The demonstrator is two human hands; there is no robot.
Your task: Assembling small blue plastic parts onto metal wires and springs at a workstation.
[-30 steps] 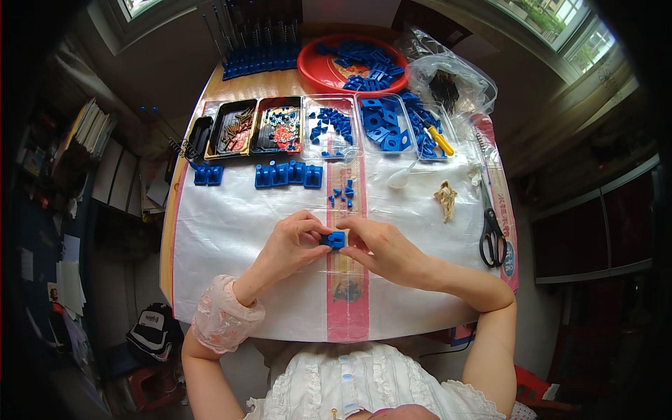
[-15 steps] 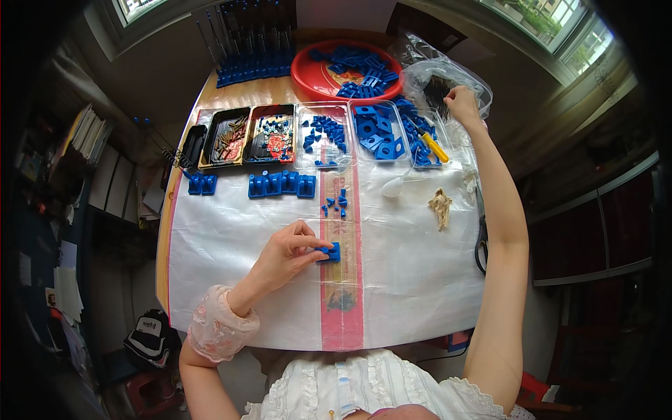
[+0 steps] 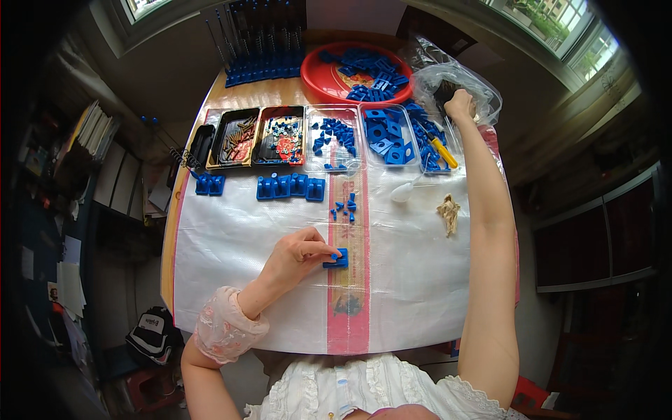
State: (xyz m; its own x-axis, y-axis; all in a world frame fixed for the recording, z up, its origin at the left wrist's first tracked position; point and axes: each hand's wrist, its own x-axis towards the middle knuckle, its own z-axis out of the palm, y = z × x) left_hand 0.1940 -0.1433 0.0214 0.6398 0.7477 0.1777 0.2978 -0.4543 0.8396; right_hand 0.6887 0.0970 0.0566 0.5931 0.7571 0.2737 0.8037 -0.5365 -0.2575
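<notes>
My left hand (image 3: 294,259) pinches a small blue plastic block (image 3: 339,260) with thumb and fingers. The block rests on the pink printed stripe of the white sheet, its top partly hidden by my fingertips. Beyond it lie several tiny blue plastic pieces (image 3: 344,208). With the arm stretched out, my right hand (image 3: 460,106) is at the mouth of a clear plastic bag (image 3: 486,94). Its fingers are closed against a bundle of dark thin parts (image 3: 444,91) in the bag. What they grip is too small to tell.
A row of trays holds screws (image 3: 239,140), small metal nuts (image 3: 281,140) and blue parts (image 3: 334,134). Behind stands a red basin (image 3: 311,87) of blue pieces. A yellow-handled screwdriver (image 3: 444,152), a white spoon (image 3: 401,193), a crumpled cloth (image 3: 449,213) and assembled blue blocks (image 3: 290,187) lie around.
The whole view has shifted slightly. My right hand has moved a little leftward in the bag, nearer the dark parts. My left fingers have settled further over the blue block.
</notes>
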